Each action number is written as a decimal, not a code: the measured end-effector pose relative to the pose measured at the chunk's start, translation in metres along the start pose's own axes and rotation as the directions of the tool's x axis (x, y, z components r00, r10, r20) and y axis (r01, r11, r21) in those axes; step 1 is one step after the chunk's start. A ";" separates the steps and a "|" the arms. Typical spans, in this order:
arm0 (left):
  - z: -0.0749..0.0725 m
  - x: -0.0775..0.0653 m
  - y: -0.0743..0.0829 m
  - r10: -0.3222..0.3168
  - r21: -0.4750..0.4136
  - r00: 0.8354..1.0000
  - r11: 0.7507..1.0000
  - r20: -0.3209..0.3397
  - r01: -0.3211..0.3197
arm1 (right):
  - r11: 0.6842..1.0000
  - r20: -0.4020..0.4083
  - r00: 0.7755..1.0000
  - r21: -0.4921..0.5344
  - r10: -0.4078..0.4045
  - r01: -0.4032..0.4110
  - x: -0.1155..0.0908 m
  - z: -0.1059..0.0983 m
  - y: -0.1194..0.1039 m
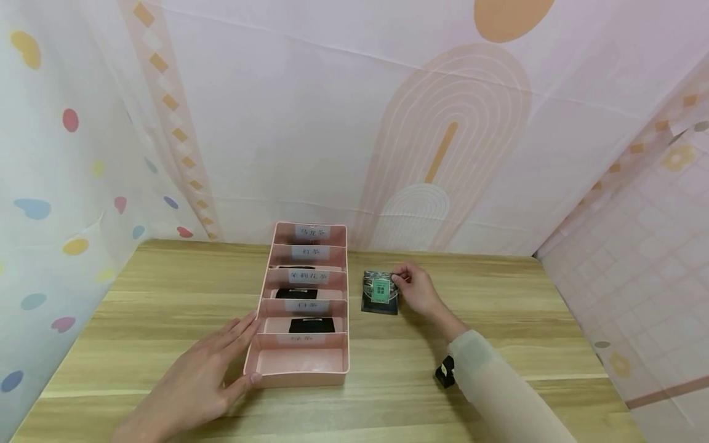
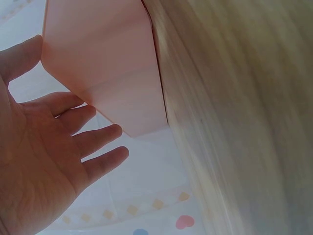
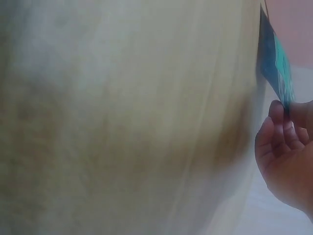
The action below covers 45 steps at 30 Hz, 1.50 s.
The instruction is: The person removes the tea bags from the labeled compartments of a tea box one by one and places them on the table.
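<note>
A pink divided box (image 1: 301, 379) with labelled compartments stands left of the table's middle. My left hand (image 1: 205, 363) rests at its left side, fingers spread and fairly straight; in the left wrist view the fingertips (image 2: 113, 131) are right at the box's edge. Right of the box, my right hand (image 1: 418, 292) pinches a tea sachet (image 1: 380, 292) by its upper right corner between thumb and fingers. The sachet is black with a green label, and in the right wrist view it tilts up close over the table. Dark sachets (image 1: 312, 325) lie in some middle compartments; the front one holds nothing.
A small black object (image 1: 445, 371) with a yellow mark sits on the wooden table (image 1: 498, 295), partly hidden by my right sleeve (image 1: 498, 375). Patterned cloth (image 1: 310, 123) hangs behind the table and along both sides.
</note>
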<state>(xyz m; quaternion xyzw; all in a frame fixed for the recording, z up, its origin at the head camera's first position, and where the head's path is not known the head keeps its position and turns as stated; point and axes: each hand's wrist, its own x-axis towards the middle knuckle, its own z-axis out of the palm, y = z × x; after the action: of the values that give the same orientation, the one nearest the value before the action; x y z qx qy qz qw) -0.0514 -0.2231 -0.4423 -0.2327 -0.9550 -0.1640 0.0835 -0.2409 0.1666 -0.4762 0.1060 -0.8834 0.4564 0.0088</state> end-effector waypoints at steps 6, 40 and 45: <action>-0.002 0.001 0.000 -0.012 -0.011 1.000 1.000 0.015 0.012 | 1.000 0.047 0.999 -0.022 0.022 -0.021 0.003 0.001 -0.002; -0.002 0.001 0.002 -0.016 -0.017 1.000 1.000 0.019 0.016 | 0.997 0.098 0.994 -0.071 0.049 -0.042 0.003 -0.017 -0.004; -0.002 0.001 0.002 -0.017 -0.018 1.000 1.000 0.020 0.017 | 0.999 0.098 0.995 -0.031 0.024 -0.021 -0.001 -0.025 -0.014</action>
<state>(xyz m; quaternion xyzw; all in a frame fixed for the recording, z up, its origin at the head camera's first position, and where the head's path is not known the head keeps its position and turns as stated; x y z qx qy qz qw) -0.0513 -0.2219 -0.4401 -0.2271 -0.9561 -0.1712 0.0706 -0.2387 0.1788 -0.4502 0.1180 -0.8906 0.4375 -0.0382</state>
